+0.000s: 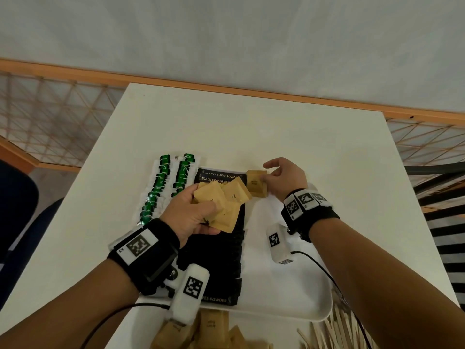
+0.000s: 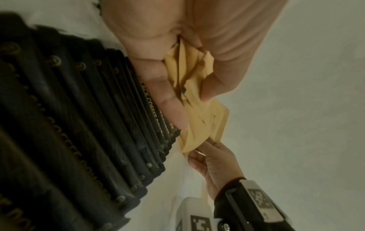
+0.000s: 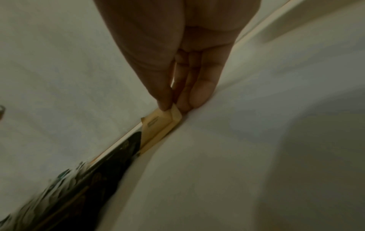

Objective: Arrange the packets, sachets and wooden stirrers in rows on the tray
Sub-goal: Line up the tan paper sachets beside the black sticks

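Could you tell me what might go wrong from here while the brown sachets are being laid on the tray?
1. The left hand holds a loose fan of brown sachets above the black coffee packets; one could slip out and disturb that row.
2. The right hand pinches a single brown sachet at the tray's far edge; it may land on the rim and sit tilted.

Left hand [image 1: 187,212] and right hand [image 1: 285,176] bare, forearms uncovered — no sleeves. Each wrist carries a wide black strap [image 1: 151,258] fitted with white-framed plates printed with black square-code markers: one large plate on the left strap, several smaller ones side by side on the right [image 1: 305,201]. A white rounded camera pod [image 1: 190,289] with its own marker sits under each wrist — a thin black cable [image 1: 113,316] trails from each.
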The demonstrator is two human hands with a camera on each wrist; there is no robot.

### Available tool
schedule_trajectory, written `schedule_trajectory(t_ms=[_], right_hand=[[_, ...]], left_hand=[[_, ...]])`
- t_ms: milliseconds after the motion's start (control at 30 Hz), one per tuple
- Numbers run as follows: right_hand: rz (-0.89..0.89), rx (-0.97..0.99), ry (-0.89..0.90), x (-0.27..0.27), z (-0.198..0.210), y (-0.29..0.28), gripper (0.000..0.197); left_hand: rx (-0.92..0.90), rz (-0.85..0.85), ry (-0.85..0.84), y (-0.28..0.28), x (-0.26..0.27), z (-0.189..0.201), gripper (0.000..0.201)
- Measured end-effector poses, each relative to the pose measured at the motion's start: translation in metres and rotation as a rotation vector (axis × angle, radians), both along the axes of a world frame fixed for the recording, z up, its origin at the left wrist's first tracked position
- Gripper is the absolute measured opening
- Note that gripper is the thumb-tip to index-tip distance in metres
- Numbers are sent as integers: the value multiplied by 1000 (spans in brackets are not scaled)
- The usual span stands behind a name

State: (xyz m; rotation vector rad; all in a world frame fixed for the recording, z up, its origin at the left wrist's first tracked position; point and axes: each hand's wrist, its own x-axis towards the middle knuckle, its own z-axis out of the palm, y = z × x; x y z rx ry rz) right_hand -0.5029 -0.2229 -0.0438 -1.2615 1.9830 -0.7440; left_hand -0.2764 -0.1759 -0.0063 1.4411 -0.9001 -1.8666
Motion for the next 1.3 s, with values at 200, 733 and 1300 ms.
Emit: schedule_trajectory(t_ms=[200,733,1300], right_hand=[[-10,-38,-52,-1,9,12,11],[164,78,-687,13,44,45,31],[-11,16,-729,6,36,51,32]], left_hand=[[-8,19,14,0,-3,-1,32],[10,84,84,2,-14,6,29],[12,131,92,2,-13,4,31]])
